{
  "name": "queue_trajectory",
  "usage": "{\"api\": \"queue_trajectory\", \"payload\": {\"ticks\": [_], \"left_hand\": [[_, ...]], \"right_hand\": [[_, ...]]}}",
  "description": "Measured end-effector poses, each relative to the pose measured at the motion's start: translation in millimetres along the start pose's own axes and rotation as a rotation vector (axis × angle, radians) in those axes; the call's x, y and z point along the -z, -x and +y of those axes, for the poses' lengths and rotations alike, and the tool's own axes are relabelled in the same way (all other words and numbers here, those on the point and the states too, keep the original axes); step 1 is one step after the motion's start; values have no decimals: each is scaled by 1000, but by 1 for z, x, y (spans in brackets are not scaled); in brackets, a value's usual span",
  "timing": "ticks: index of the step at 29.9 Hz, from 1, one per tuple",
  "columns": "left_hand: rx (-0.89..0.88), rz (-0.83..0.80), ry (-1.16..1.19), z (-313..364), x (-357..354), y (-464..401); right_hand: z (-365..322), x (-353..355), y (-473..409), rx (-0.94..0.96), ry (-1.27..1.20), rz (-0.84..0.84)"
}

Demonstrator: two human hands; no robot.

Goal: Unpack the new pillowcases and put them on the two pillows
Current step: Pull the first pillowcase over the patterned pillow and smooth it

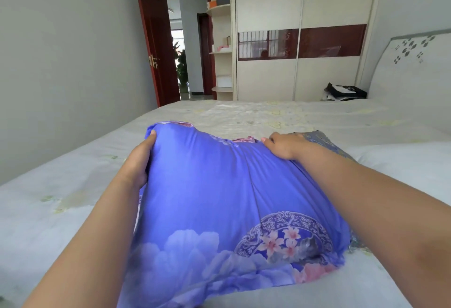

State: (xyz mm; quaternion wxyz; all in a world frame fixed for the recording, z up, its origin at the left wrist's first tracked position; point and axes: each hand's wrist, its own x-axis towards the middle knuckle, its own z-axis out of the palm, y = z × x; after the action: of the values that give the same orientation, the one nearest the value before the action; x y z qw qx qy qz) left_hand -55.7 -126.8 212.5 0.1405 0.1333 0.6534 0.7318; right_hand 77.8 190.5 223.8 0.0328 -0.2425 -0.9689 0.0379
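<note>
A pillow in a blue pillowcase (219, 197) with pink flowers and a round ornament lies on the bed in front of me. Pink fabric (242, 140) of the pillow shows at its far edge. My left hand (138, 161) grips the pillowcase's far left corner, thumb on top. On the far right edge, my right hand (283, 145) holds the pillowcase with curled fingers. A second pillow (322, 140) in a grey-blue patterned cover lies under my right forearm, mostly hidden.
The bed (268, 114) has a pale floral sheet, with a white headboard (410, 63) at the right. A black-and-white bag (344, 91) sits beside the bed's far side. A wardrobe (300, 2) and an open red door (158, 46) stand behind.
</note>
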Motion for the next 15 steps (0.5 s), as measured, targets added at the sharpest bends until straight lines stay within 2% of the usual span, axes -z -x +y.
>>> {"api": "queue_trajectory", "payload": {"ticks": [3, 6, 8, 12, 15], "left_hand": [[27, -12, -133, 11, -1, 3], [-7, 155, -445, 23, -11, 11], [-93, 241, -605, 28, -13, 11], [-245, 330, -546, 22, -19, 18], [-260, 442, -510, 9, -24, 35]], "right_hand": [[-11, 12, 6, 9, 88, -37], [-22, 23, 7, 38, 205, -79], [-25, 26, 7, 51, 263, -115], [-23, 28, 8, 157, 227, -58], [-24, 21, 10, 116, 80, -49]]}}
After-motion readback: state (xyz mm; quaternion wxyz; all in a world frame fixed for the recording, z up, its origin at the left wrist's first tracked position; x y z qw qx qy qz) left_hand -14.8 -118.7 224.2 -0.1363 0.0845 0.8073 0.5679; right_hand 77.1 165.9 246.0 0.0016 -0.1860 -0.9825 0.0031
